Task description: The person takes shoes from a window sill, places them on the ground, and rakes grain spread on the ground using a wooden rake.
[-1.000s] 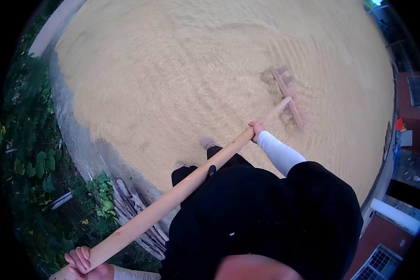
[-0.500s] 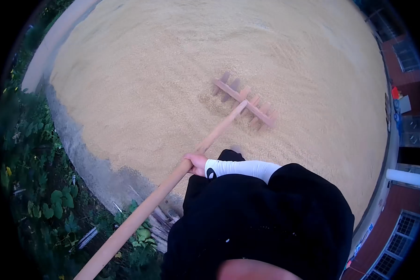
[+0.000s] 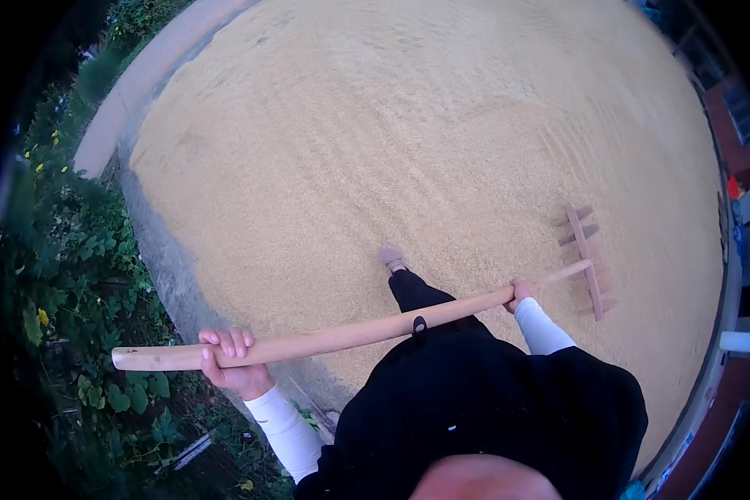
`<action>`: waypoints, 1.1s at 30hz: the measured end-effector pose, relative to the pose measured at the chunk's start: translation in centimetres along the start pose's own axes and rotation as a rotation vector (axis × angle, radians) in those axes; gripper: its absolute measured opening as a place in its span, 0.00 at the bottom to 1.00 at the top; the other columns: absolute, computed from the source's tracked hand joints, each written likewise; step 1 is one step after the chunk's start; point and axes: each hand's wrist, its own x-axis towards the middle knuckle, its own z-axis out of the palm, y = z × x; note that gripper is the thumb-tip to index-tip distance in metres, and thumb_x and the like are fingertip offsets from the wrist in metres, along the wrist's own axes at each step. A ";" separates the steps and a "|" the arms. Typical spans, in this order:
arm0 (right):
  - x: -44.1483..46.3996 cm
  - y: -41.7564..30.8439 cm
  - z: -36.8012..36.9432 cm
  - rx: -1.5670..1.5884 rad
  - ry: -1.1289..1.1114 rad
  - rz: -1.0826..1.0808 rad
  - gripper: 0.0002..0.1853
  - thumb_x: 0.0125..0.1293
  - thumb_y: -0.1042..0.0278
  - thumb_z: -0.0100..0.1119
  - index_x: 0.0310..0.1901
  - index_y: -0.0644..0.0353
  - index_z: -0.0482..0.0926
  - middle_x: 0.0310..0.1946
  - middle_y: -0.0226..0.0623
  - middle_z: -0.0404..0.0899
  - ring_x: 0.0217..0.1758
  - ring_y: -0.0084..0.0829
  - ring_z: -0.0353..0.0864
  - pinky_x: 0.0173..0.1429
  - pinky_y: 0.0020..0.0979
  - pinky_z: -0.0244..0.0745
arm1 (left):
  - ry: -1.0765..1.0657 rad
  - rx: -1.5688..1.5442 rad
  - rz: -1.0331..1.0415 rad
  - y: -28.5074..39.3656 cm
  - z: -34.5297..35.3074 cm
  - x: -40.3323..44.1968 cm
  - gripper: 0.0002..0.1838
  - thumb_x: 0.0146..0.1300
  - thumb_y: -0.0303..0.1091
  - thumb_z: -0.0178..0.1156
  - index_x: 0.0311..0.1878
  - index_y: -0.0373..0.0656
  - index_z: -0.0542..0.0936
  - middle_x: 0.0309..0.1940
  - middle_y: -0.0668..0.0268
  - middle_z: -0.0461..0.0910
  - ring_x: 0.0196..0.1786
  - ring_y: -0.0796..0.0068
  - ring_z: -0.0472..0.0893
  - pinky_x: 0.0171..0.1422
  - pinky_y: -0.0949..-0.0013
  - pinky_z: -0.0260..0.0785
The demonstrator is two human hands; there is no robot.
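A long wooden rake (image 3: 342,335) lies crosswise in front of my body. Near the butt end of its handle, my left hand (image 3: 235,367) has its fingers wrapped round the wood, out over the plants' side. Farther along, closer to the toothed head, my right hand (image 3: 521,294) also grips the handle. The rake head (image 3: 589,267) is at the right, its flat teeth at the grain (image 3: 308,167), which is spread in a broad tan layer. Some teeth are blurred.
One shoe (image 3: 392,257) stands on the grain ahead of me. Leafy plants (image 3: 100,283) border the grey ground edge (image 3: 162,258) at left, with a pale curb (image 3: 133,92) farther up. A building (image 3: 737,125) and a white cylinder (image 3: 743,342) are at right.
The rake head has swung from the middle to the right, and the handle lies flatter across the view. My left hand has come into view on its butt end. A shoe now shows.
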 end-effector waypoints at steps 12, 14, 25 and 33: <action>7.8 -6.6 19.6 0.265 0.068 -0.056 0.14 0.52 0.68 0.46 0.39 0.65 0.62 0.32 0.43 0.69 0.34 0.39 0.73 0.40 0.41 0.73 | -0.030 0.049 -0.438 -18.5 6.8 27.7 0.05 0.50 0.31 0.48 0.29 0.44 0.64 0.16 0.68 0.62 0.21 0.74 0.65 0.35 0.63 0.62; 5.3 -7.4 24.0 0.248 0.121 -0.022 0.12 0.51 0.67 0.47 0.36 0.63 0.63 0.30 0.38 0.71 0.31 0.36 0.73 0.39 0.39 0.73 | -0.057 0.040 -0.439 -19.5 7.3 31.6 0.05 0.50 0.31 0.48 0.29 0.44 0.64 0.16 0.68 0.63 0.21 0.74 0.65 0.35 0.64 0.62; 6.6 -0.4 50.1 0.520 0.170 -0.121 0.15 0.48 0.71 0.42 0.39 0.67 0.60 0.34 0.47 0.68 0.37 0.43 0.71 0.45 0.48 0.68 | -0.266 0.003 -0.436 -21.6 1.0 61.8 0.06 0.55 0.35 0.45 0.30 0.44 0.65 0.13 0.70 0.60 0.17 0.79 0.62 0.29 0.70 0.62; -4.4 -1.4 77.1 0.574 -0.017 0.023 0.12 0.54 0.69 0.45 0.39 0.63 0.61 0.33 0.44 0.68 0.38 0.42 0.72 0.45 0.49 0.69 | -0.347 -0.014 -0.364 -21.1 4.0 89.2 0.07 0.59 0.36 0.43 0.32 0.43 0.65 0.13 0.69 0.62 0.14 0.78 0.63 0.23 0.70 0.64</action>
